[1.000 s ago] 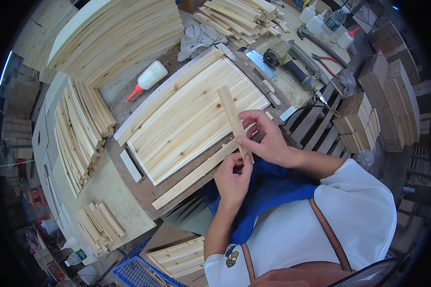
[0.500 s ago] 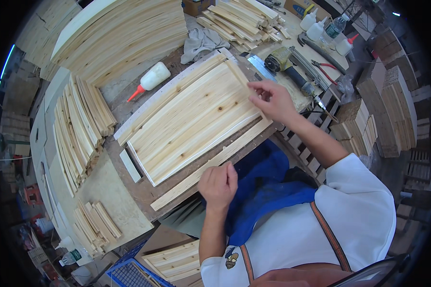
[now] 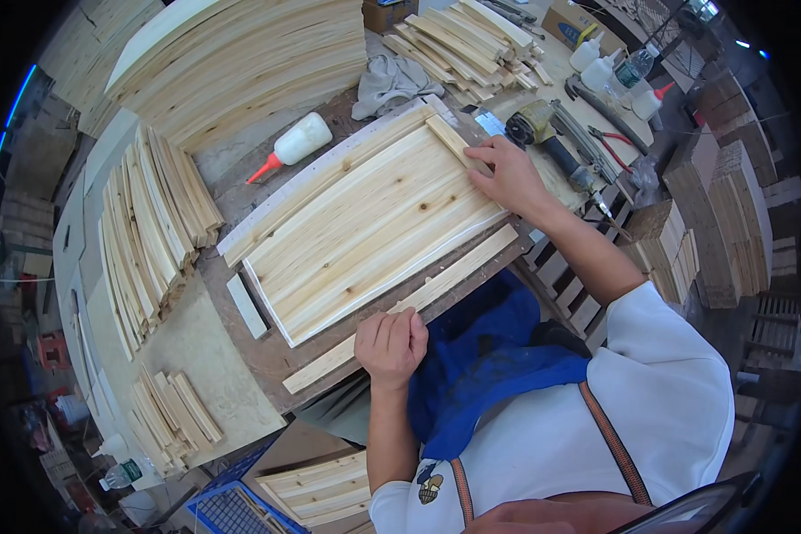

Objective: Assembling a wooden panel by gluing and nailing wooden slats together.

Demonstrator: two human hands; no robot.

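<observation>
Looking down from head height, a person in a white shirt and blue apron stands at a worn brown workbench crowded with pale wood. At the middle of the bench lies a large wooden panel made of planks joined side by side, set at a slant.

The right hand reaches out to the far right end of the panel. Its fingers lie flat and pressed down on a short wooden strip that runs along that end edge; the hand is open and pressing, not closed around anything.

The left hand rests near the body at the front edge of the bench. Its fingers are curled loosely downward onto a long wooden strip that lies just beside the panel's near edge, running parallel to it. Whether the fingers actually pinch the strip cannot be told from this angle.

A white glue bottle with a red tip lies on its side beyond the panel. A grey rag sits crumpled farther back. To the right of the right hand lies a nail gun, with red-handled pliers and several bottles beyond it. Stacks of wooden slats stand to the left, more slats lie at the back, and a small short block rests near the panel's left corner.
</observation>
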